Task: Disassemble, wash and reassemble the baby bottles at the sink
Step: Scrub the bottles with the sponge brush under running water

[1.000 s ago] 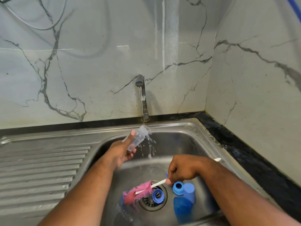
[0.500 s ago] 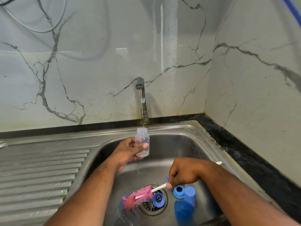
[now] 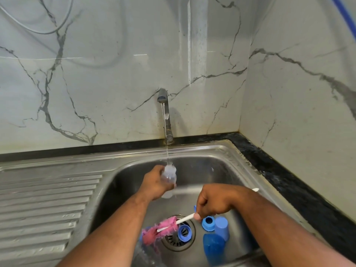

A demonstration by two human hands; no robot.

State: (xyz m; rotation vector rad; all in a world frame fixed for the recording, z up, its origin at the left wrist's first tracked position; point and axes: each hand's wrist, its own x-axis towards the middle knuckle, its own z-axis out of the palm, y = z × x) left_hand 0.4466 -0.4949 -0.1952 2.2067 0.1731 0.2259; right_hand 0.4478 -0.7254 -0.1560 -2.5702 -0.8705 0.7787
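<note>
My left hand (image 3: 154,185) grips a small clear baby bottle (image 3: 169,173) with its mouth up under the water stream from the tap (image 3: 163,112). My right hand (image 3: 213,203) holds the white handle of a pink bottle brush (image 3: 159,229), whose sponge head lies low over the drain (image 3: 178,238). On the sink floor lie a blue collar ring (image 3: 184,232) over the drain, a second blue ring (image 3: 208,222), a blue cap (image 3: 222,227) and a blue bottle part (image 3: 212,247). Another clear bottle (image 3: 146,257) lies at the bottom edge, partly hidden by the brush.
The steel sink basin (image 3: 212,166) has a ribbed drainboard (image 3: 44,207) on its left. A black counter edge (image 3: 289,180) runs along the back and right, against marble walls. Water runs from the tap.
My left hand turned the clear bottle from tilted and pouring to upright, then moved it under the stream. My right hand and the brush have barely moved.
</note>
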